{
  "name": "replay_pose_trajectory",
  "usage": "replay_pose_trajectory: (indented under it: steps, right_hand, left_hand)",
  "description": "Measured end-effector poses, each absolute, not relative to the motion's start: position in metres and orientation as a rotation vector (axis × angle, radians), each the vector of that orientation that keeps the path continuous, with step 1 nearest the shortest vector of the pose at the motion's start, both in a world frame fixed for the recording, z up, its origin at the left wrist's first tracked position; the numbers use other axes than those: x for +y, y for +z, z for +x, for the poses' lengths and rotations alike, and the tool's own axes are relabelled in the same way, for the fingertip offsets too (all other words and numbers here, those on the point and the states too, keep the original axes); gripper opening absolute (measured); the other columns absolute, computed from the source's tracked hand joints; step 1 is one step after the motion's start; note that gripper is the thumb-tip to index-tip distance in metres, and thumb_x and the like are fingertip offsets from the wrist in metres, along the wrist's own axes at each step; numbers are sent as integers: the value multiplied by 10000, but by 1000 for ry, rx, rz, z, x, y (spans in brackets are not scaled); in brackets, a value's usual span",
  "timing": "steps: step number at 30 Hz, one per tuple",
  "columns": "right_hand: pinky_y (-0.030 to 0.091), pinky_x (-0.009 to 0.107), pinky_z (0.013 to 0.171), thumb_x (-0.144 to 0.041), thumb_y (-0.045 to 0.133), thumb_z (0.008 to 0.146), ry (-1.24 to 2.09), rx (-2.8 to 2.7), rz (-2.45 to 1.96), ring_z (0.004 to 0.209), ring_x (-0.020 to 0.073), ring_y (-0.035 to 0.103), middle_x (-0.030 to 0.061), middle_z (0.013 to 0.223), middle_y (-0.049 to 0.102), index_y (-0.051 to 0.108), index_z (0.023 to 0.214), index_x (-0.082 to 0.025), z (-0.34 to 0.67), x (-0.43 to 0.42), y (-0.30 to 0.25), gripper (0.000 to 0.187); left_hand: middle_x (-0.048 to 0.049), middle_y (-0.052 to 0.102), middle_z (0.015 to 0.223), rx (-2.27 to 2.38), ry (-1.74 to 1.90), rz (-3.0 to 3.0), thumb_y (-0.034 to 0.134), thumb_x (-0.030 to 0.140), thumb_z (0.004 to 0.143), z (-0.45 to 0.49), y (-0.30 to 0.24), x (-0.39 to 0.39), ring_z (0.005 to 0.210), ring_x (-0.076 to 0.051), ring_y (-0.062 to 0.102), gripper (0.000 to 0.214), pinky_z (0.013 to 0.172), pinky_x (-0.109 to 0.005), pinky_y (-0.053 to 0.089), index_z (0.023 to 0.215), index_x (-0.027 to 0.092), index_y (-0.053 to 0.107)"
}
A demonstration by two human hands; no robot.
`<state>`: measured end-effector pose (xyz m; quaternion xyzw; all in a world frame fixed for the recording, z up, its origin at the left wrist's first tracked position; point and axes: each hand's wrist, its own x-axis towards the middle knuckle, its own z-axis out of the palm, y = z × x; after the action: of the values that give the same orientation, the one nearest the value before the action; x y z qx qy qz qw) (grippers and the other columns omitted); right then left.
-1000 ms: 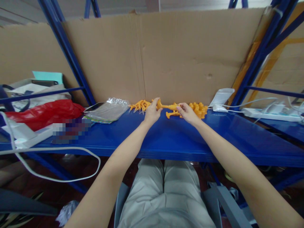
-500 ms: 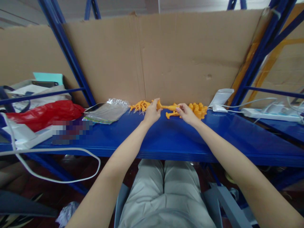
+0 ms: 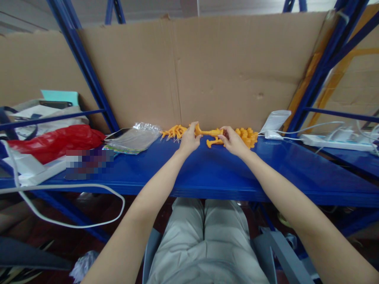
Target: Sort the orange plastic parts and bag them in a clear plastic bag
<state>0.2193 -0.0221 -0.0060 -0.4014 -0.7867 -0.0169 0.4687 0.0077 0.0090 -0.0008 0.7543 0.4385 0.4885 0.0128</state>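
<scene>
Both hands hold one long orange plastic piece [image 3: 209,132] level above the back of the blue shelf. My left hand [image 3: 190,139] is closed around its flared left end. At the other end, the fingers of my right hand [image 3: 232,140] pinch it; part of the piece is hidden behind them. Below it lies another orange piece with a crossbar end [image 3: 212,143]. Left of my left hand is a pile of orange branched pieces [image 3: 171,131] with small silvery bits along its front. Several stubby orange pieces [image 3: 249,137] are grouped just beyond my right hand.
A clear plastic bag [image 3: 139,138] lies left of the orange pile. Farther left are a red bag [image 3: 59,142] and a white power strip [image 3: 44,171] with a looping cable. A cardboard sheet [image 3: 222,71] stands behind. A white adapter [image 3: 274,134] sits at the right.
My right hand's fingers have shifted slightly on the right end of the long orange piece. My left hand keeps its grip in nearly the same place.
</scene>
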Motion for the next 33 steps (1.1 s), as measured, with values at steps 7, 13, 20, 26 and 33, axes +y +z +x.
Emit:
replay_pose_trajectory:
  steps: [7, 13, 20, 26, 33]
  right_hand:
    - [488, 412, 838, -395, 491, 941, -198, -1955, -995, 930, 271, 619, 153, 1026, 634, 524, 1109, -173, 218, -28, -2, 280]
    - [502, 332, 691, -529, 582, 887, 149, -1894, -1039, 748, 194, 600, 50, 864, 627, 548, 1013, -204, 221, -20, -7, 350]
    - [426, 248, 511, -522, 573, 922, 757, -1618, -1178, 526, 115, 547, 21, 722, 615, 516, 832, -209, 204, -29, -2, 331]
    - [397, 222, 505, -475, 643, 898, 839, -1590, -1153, 493, 79, 455, -30, 624, 519, 490, 771, -209, 207, -32, 1, 332]
    - [397, 246, 533, -588, 587, 882, 688, -1700, -1099, 547, 112, 455, -35, 623, 489, 462, 794, -223, 213, -20, -6, 395]
  left_hand:
    - [-122, 658, 1164, 1377, 1528, 2311, 623, 81, 809, 8, 2, 7, 957, -216, 674, 531, 931, -375, 517, 1321, 148, 501]
    - [-113, 666, 1166, 1352, 1519, 2290, 633, 45, 781, 9, -3, 7, 1049, -238, 665, 501, 955, -394, 520, 1254, 161, 518]
    - [-124, 651, 1227, 1294, 1560, 2317, 617, 20, 788, 8, -9, 10, 1143, -247, 638, 507, 1004, -415, 503, 1253, 183, 499]
    - [-149, 634, 1268, 1271, 1548, 2449, 615, 35, 798, 7, -13, 14, 1152, -272, 626, 530, 1024, -448, 492, 1299, 161, 493]
    - [-163, 631, 1273, 1318, 1480, 2458, 618, 56, 815, 7, -6, 11, 1173, -282, 620, 533, 1028, -448, 485, 1322, 143, 480]
